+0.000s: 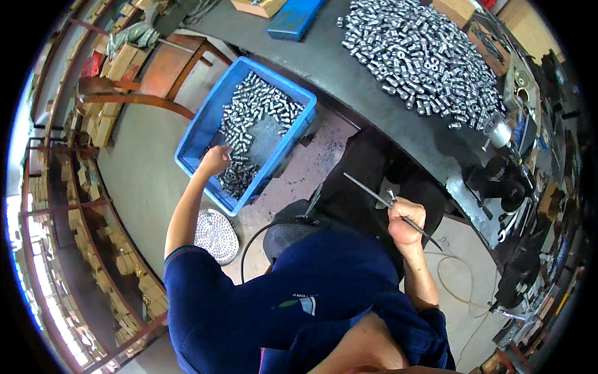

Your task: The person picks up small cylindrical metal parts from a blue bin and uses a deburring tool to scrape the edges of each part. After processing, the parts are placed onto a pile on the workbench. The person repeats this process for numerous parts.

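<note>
- Left hand (pixel 216 160): reaching inside the blue bin (pixel 266 137), fingers curled at its near left side; whether it grips a part I cannot tell.
- Loose metal parts (pixel 240 118) lie beyond the left hand; darker parts (pixel 237 179) lie just beside it, on the near side.
- Right hand (pixel 408 221): closed around a thin rod (pixel 366 188), which sticks out on both sides; a small metal fitting (pixel 391 194) shows at its fingers.
- Beyond the right hand, a large heap of metal pieces (pixel 423 62) covers part of the tabletop (pixel 293 59).
</note>
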### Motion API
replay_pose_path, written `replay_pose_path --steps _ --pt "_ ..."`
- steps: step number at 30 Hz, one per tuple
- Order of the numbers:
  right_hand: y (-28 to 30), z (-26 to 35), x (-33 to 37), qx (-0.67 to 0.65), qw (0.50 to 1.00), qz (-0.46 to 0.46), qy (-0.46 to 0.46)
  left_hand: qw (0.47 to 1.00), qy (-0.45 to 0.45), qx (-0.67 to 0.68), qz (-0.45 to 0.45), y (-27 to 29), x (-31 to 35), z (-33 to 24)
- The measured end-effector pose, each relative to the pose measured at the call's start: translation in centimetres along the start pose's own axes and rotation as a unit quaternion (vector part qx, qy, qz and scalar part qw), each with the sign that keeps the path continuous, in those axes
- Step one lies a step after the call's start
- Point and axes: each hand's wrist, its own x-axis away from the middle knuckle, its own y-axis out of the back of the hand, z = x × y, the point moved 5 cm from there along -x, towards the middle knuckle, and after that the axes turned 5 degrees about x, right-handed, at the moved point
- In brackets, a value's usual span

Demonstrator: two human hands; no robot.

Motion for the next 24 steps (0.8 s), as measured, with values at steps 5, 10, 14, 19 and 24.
replay_pose_path --steps 5,10,14,19,24 --pt "-0.1 -0.5 0.2 -0.003 1.0 0.005 -0.017 0.994 0.105 0.014 0.019 -2.3 3.0 1.0" --pt "0.1 -1.2 0.4 -0.003 1.0 0.003 -0.015 0.989 0.134 -0.062 0.023 -2.9 4.2 0.8" --pt "-0.3 -0.9 0.4 -0.021 1.0 0.009 -0.009 0.985 0.136 -0.094 0.038 -2.9 4.5 0.3" --pt "-0.5 -0.2 0.2 0.001 1.0 0.009 0.002 0.979 0.132 -0.141 0.062 -4.7 3.3 0.1" --pt "0.1 -0.4 0.7 0.0 1.0 0.0 -0.011 0.974 0.112 -0.188 0.065 -6.2 2.4 0.7"
